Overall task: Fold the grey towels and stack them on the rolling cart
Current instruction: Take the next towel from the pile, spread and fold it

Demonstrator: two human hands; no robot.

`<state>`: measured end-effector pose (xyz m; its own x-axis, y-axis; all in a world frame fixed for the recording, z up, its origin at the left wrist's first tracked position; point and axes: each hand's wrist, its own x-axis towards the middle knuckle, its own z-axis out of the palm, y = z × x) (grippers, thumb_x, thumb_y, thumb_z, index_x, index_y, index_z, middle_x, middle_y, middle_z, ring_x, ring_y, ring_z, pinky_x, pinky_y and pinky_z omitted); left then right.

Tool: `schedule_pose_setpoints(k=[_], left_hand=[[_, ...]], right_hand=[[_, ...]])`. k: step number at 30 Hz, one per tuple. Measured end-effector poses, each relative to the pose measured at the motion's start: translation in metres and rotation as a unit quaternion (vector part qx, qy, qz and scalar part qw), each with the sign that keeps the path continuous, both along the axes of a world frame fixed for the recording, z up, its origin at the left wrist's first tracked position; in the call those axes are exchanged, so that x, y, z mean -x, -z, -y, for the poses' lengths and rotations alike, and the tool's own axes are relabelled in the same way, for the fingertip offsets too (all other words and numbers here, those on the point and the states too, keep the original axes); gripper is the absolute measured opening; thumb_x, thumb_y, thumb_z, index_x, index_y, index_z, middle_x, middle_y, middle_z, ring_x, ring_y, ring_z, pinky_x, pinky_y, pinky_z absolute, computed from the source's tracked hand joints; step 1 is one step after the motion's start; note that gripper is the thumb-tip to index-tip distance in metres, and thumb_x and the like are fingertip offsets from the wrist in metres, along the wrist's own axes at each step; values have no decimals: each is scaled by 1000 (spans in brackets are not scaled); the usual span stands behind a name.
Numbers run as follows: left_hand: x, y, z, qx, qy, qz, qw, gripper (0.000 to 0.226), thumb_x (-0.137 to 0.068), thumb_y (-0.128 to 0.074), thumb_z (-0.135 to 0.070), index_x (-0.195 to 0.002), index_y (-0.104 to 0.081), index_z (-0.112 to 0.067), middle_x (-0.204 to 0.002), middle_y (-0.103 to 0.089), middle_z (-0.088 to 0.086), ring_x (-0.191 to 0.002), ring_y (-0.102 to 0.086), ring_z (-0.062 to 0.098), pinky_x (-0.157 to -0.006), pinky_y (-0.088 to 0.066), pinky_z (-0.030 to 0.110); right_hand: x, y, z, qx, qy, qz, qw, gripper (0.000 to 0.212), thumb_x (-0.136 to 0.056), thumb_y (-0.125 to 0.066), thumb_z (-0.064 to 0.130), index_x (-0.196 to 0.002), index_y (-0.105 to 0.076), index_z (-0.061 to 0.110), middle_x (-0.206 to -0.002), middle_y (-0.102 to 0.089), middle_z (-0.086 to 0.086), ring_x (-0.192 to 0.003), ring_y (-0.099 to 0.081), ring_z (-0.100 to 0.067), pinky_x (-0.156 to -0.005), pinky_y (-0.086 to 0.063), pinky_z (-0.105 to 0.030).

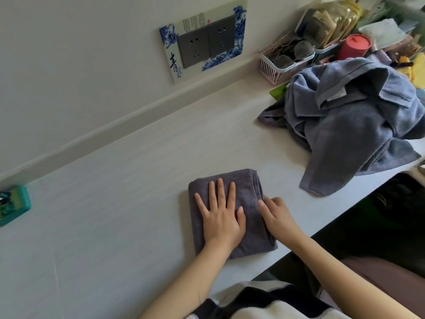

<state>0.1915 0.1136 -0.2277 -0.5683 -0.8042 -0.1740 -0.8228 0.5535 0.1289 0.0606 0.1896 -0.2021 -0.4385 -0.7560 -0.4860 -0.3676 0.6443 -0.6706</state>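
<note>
A dark grey towel [249, 192], folded into a small thick rectangle, lies on the white table [115, 192] near its front edge. My left hand [220, 212] presses flat on top of it with fingers spread and straight. My right hand [276, 215] rests at the towel's right edge, fingers touching the folded layers there. A heap of unfolded grey-blue towels [358, 125] sits at the right of the table, one corner hanging over the edge. No rolling cart is in view.
A pink basket [276, 67] and a red lidded jar [355, 46] stand among clutter at the back right. A wall socket plate [207, 42] is on the wall behind. A teal box [13, 206] sits at the far left.
</note>
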Motion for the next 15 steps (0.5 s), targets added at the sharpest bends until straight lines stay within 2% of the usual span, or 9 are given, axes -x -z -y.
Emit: schedule_pose_setpoints(k=[2,3,5,7,9,10,12,13,15], left_hand=[[4,-1,4,1,12,-11,1000,64,-86,-33,-43,-145,-35,-19,-153,-30,12,-142,-24,31,-108,-12,66],[3,0,7,8,21,-35,999,61,-87,-33,-42,-143,-39,-20,-152,-32,11,-142,-26,30,-108,-13,64],[-7,0,15,22,21,-115,993,54,-88,-36,-37,-138,-47,-20,-150,-36,11,-140,-30,27,-109,-16,59],[-24,-1,23,22,-51,-210,976,53,-85,-41,-33,-134,-52,-16,-147,-38,15,-136,-32,28,-109,-28,50],[-47,-11,23,-32,-205,-246,947,58,-83,-49,-41,-133,-49,-12,-139,-45,14,-127,-41,29,-101,-38,41],[-55,-15,22,-123,-282,-267,913,61,-82,-57,-45,-132,-46,-13,-133,-49,9,-121,-47,25,-98,-41,37],[-70,-25,26,-338,-402,-348,777,64,-71,-73,-49,-120,-47,-17,-122,-59,1,-106,-59,15,-92,-48,32],[-75,-29,28,-407,-428,-377,713,69,-64,-77,-51,-116,-49,-16,-116,-63,0,-101,-63,13,-90,-50,33],[-93,-37,32,-458,-445,-416,647,66,-64,-81,-46,-115,-54,-13,-108,-69,2,-96,-67,15,-84,-54,33]], right_hand=[[-1,5,1,-27,-30,-43,998,60,-84,-41,64,-125,-47,21,-119,-44,-7,-117,-39,-26,-99,-37,-36],[-2,6,3,-39,-40,-64,996,68,-82,-48,64,-134,-39,21,-124,-41,-9,-121,-36,-27,-102,-35,-37],[-2,7,11,-36,-33,-65,997,76,-80,-60,56,-139,-32,18,-124,-40,-13,-121,-37,-29,-101,-35,-37],[0,6,20,-38,-5,-35,999,77,-76,-69,50,-136,-34,16,-120,-43,-13,-117,-42,-30,-97,-39,-36],[-1,5,30,-45,29,10,998,76,-72,-76,44,-129,-38,10,-117,-48,-9,-112,-49,-29,-87,-43,-31],[-1,4,33,-51,52,32,997,75,-71,-78,41,-125,-39,8,-114,-50,-6,-107,-52,-27,-80,-42,-29],[-6,0,46,-68,62,69,993,69,-69,-80,39,-116,-42,6,-105,-54,-3,-92,-54,-22,-65,-41,-26],[-8,-2,51,-80,62,92,991,63,-69,-80,40,-110,-46,6,-101,-57,-3,-85,-55,-19,-58,-40,-24],[-19,-7,64,-78,35,152,985,46,-70,-80,38,-97,-55,11,-89,-64,0,-74,-59,-12,-50,-41,-18]])
